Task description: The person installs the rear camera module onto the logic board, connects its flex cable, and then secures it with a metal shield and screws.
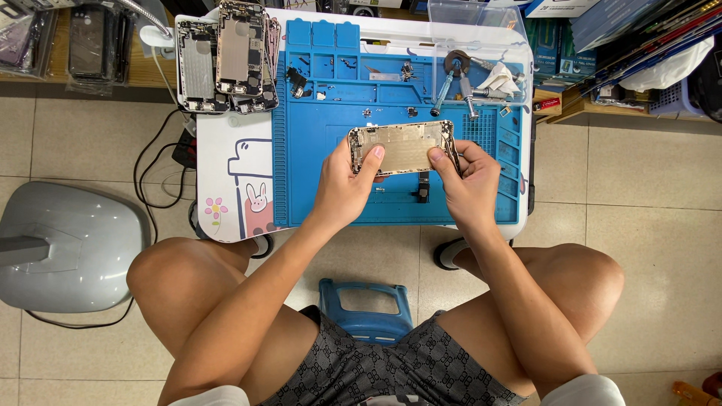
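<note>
Both hands (342,188) (470,180) grip phone housing (402,146).

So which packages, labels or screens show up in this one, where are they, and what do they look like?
Bagged dark phone screens: top left shelf, flat rectangles in clear sleeves.
Blue boxes: top right shelf, flat, stacked slanting.
White box: top edge, right of centre, blue trim.
Clear plastic box: behind the blue mat, empty-looking.
No lit screens; the phone housing in the left hand and right hand is a bare shell.
</note>
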